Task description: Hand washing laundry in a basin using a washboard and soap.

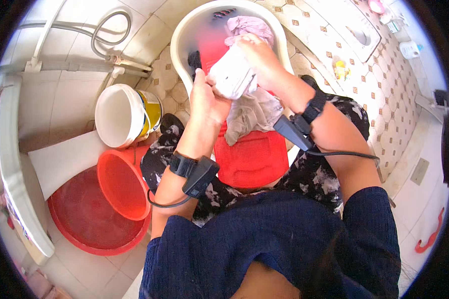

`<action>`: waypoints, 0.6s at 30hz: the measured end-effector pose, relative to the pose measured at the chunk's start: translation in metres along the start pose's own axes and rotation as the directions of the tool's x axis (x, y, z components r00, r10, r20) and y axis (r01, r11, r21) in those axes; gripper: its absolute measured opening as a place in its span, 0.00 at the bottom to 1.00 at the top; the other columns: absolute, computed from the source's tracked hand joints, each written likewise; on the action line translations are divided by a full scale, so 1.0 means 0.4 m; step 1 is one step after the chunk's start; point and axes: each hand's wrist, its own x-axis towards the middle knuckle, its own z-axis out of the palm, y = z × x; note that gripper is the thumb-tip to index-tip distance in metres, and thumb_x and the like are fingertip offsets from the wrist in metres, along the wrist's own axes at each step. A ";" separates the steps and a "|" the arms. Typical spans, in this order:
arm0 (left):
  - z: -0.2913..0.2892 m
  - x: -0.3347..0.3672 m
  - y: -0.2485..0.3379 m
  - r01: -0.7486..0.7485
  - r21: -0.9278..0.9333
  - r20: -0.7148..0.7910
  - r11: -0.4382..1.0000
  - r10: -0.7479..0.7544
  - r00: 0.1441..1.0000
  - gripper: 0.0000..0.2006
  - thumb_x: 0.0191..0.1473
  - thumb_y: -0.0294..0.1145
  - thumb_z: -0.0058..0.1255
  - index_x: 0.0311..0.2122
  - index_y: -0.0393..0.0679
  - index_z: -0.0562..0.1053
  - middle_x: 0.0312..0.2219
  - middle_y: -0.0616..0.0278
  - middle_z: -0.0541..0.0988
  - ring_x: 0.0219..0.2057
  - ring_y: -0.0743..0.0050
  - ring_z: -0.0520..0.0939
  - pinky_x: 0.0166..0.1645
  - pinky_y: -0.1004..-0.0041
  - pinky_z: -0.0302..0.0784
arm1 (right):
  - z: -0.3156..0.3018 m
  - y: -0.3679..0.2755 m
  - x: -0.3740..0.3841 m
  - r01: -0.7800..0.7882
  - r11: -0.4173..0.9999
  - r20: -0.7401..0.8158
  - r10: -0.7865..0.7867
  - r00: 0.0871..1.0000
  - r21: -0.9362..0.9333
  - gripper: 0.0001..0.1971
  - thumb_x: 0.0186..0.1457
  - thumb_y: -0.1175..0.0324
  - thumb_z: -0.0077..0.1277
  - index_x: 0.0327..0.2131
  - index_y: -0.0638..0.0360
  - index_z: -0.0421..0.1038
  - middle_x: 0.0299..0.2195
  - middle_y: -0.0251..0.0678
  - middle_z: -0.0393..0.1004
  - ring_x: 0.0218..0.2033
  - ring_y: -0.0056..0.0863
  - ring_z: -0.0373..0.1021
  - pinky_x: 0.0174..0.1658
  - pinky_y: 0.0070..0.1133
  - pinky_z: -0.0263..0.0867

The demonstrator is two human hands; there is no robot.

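Fingers of both hands are closed on a pale wet cloth: the left hand grips its near end, the right hand its far end, above the red washboard that leans into the white tub. Judging by this, scrubbing is under way; pink laundry waits in the tub past the washboard. The cloth's long axis runs from near-left to far-right over the washboard, its loose tail hanging down.
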 end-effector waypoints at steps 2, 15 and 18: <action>-0.031 0.018 -0.015 -0.028 0.101 -0.039 0.995 0.033 0.999 0.23 0.57 0.50 0.26 0.44 0.41 0.64 0.39 0.56 0.71 0.41 0.59 0.72 0.47 0.60 0.67 | 0.012 -0.064 -0.019 -0.187 0.915 0.110 0.158 0.981 0.357 0.08 0.50 0.67 0.46 0.31 0.60 0.64 0.21 0.28 0.64 0.21 0.18 0.64 0.26 0.18 0.63; 0.048 -0.043 -0.078 0.044 0.403 -0.186 0.914 0.034 0.982 0.16 0.55 0.49 0.29 0.35 0.51 0.65 0.23 0.68 0.70 0.18 0.75 0.67 0.20 0.77 0.59 | 0.040 -0.007 -0.064 0.240 0.685 -0.070 -0.392 0.917 -0.688 0.09 0.43 0.75 0.45 0.32 0.58 0.61 0.24 0.45 0.68 0.28 0.44 0.67 0.31 0.34 0.61; 0.003 -0.017 -0.067 0.013 0.394 -0.278 0.919 0.106 0.955 0.15 0.56 0.47 0.29 0.35 0.49 0.65 0.22 0.66 0.70 0.17 0.75 0.68 0.18 0.76 0.59 | 0.082 0.011 -0.138 0.346 0.686 0.044 -0.416 0.908 -0.640 0.08 0.44 0.74 0.44 0.32 0.59 0.61 0.22 0.46 0.67 0.27 0.46 0.67 0.31 0.35 0.62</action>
